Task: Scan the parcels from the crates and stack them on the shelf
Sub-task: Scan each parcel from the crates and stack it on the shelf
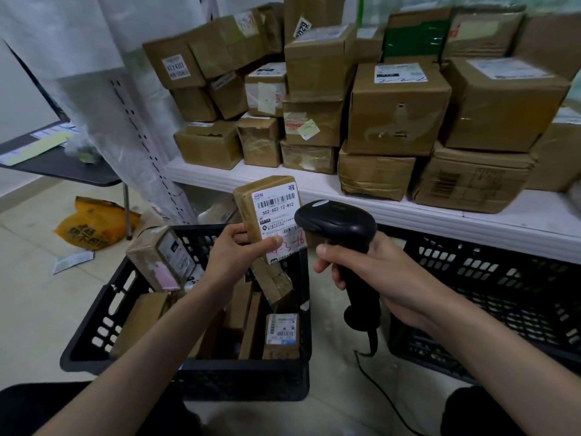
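Two hands busy at centre frame: left hand point(234, 251) pinching a small brown parcel point(270, 212) by its lower left corner, thumb across the label; right hand point(371, 272) wrapped tight round the grip of a black scanner point(338, 226). Scanning step in hand, by the look of it. Parcel held upright above the near crate point(94, 322), label facing the camera, at 10 o'clock from the right hand; scanner head just beside the label's right edge, at its 3 o'clock. Probably next: turning the scanner's window squarely onto the barcode, then carrying the parcel up to the white shelf point(408, 212) at 12 o'clock. More parcels lying in the near crate at 6 o'clock of the left hand; second crate point(503, 297) at 3 o'clock, contents not discernible.
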